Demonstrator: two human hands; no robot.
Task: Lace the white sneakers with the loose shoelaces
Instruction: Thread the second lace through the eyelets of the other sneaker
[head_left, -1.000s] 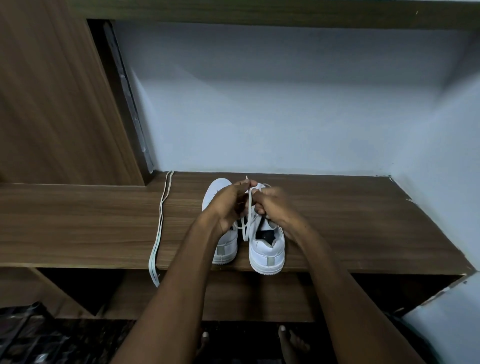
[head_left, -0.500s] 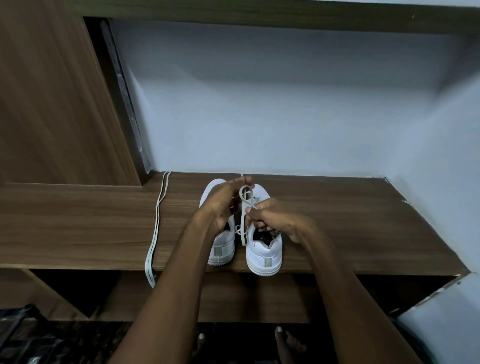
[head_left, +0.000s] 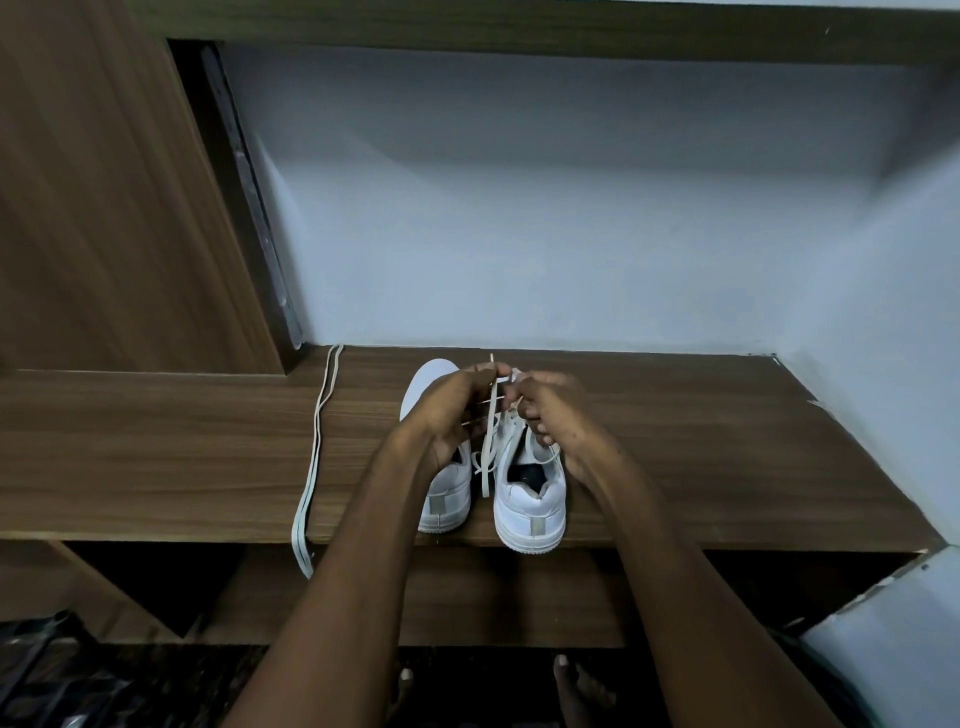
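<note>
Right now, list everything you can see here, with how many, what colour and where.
sneakers: two, white, side by side at the shelf's front edge, heels toward the camera.
lace in work: one, white, running up from the right sneaker into both hands.
spare lace: one, white, left of the sneakers, end hanging over the edge.
shelf: one, brown wood.
wall: pale blue-white, behind.
feet: bare, below.
hands: left hand and right hand, pinching the lace above the sneakers.
</note>
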